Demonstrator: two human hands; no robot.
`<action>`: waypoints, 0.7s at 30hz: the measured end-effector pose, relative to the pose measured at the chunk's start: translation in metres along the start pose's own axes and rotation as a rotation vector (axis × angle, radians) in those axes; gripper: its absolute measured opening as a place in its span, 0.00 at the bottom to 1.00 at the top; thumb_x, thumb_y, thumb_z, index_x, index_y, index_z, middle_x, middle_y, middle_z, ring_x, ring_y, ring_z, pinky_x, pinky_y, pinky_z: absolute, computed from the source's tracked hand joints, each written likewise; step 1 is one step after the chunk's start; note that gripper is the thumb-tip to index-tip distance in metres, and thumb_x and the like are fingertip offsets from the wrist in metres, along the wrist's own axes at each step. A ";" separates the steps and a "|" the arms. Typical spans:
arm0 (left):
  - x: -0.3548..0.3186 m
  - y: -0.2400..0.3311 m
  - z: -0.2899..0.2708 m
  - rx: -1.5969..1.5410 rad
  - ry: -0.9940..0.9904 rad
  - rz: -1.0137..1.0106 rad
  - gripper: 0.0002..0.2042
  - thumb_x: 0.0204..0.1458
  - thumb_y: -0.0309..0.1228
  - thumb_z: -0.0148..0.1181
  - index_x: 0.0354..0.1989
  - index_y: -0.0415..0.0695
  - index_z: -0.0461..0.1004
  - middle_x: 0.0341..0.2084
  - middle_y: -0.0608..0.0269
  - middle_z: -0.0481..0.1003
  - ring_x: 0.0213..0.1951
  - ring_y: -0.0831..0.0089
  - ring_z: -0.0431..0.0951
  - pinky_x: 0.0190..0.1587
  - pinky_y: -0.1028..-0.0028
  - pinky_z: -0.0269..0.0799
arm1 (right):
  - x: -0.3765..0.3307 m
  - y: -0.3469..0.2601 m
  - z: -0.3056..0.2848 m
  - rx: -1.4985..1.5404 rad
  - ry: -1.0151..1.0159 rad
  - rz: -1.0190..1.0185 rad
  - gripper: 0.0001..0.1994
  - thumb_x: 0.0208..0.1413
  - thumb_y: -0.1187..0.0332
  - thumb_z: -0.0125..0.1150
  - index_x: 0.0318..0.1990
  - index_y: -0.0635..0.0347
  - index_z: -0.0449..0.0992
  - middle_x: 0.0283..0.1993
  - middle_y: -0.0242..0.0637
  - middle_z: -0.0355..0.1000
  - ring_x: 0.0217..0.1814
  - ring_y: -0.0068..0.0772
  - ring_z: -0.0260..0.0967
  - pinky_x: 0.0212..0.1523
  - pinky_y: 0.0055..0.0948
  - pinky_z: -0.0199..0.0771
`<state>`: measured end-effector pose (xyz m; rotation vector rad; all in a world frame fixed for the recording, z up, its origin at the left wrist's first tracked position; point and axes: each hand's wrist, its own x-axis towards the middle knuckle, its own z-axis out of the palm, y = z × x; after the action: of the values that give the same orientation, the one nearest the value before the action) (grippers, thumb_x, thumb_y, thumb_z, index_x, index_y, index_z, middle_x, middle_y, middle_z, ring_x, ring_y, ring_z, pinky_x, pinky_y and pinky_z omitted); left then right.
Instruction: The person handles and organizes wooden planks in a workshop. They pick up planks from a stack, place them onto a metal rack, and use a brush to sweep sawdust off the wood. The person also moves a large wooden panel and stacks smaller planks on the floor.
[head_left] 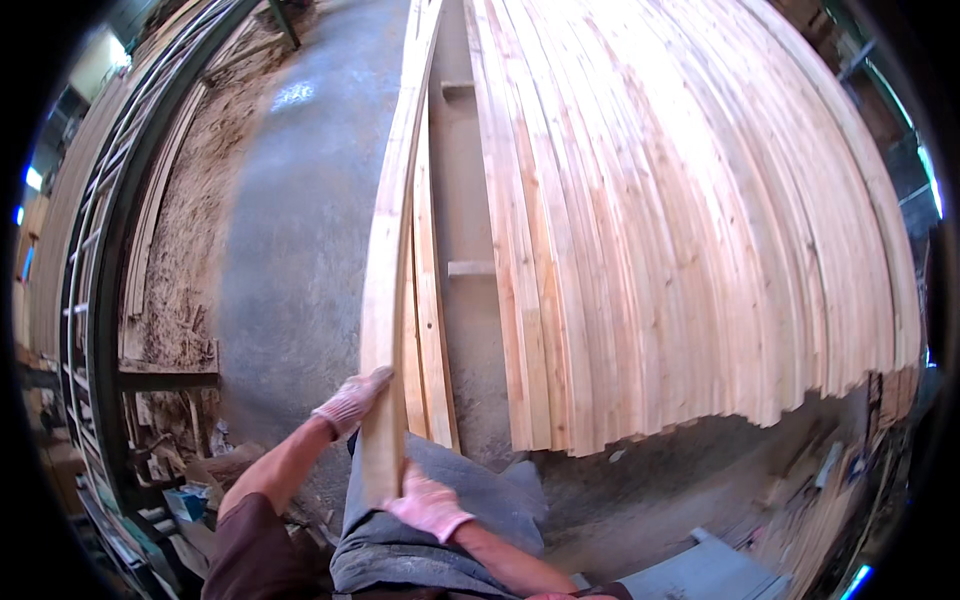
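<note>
A long pale wooden board (385,270) runs away from me, its near end in front of my legs. My left hand (352,402), in a pinkish knitted glove, grips the board's left edge a little way up from that end. Lower down, my right hand (430,502), gloved alike, is closed on the board's right side by its near end. Part of each hand's fingers is hidden by the wood. Beside and below the held board lie narrower boards (428,330), one with a dark knot.
On the right a broad layer of boards (640,250) lies side by side with uneven near ends. Short wooden crosspieces (470,269) show in the gap. At the left stand a dark metal frame with rollers (95,240) and heaped sawdust (190,250). A grey panel (705,570) lies lower right.
</note>
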<state>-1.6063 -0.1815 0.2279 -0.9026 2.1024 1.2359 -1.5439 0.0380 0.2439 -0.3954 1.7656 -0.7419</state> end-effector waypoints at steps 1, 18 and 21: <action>-0.038 0.007 -0.033 -0.028 -0.054 -0.024 0.33 0.67 0.59 0.43 0.53 0.37 0.77 0.46 0.41 0.81 0.50 0.58 0.81 0.56 0.60 0.73 | -0.007 -0.036 0.004 -0.045 -0.148 0.006 0.47 0.54 0.40 0.63 0.71 0.65 0.53 0.54 0.64 0.76 0.56 0.61 0.77 0.60 0.49 0.73; -0.198 -0.263 -0.241 -0.450 -0.050 -0.119 0.27 0.54 0.49 0.63 0.49 0.35 0.80 0.37 0.45 0.83 0.42 0.57 0.84 0.47 0.62 0.78 | 0.399 -0.370 -0.112 0.606 0.205 -0.192 0.31 0.62 0.40 0.62 0.49 0.65 0.76 0.41 0.41 0.78 0.37 0.39 0.78 0.37 0.40 0.81; -0.204 -0.233 -0.309 -0.475 -0.110 -0.089 0.27 0.54 0.47 0.63 0.53 0.36 0.78 0.43 0.46 0.81 0.45 0.55 0.83 0.49 0.62 0.78 | 0.485 -0.404 -0.169 0.687 0.304 -0.106 0.32 0.61 0.39 0.64 0.47 0.68 0.79 0.41 0.40 0.79 0.35 0.37 0.77 0.37 0.40 0.79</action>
<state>-1.3331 -0.4844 0.3863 -1.0836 1.6894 1.7306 -1.8988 -0.5083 0.1852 0.0979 1.6441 -1.4774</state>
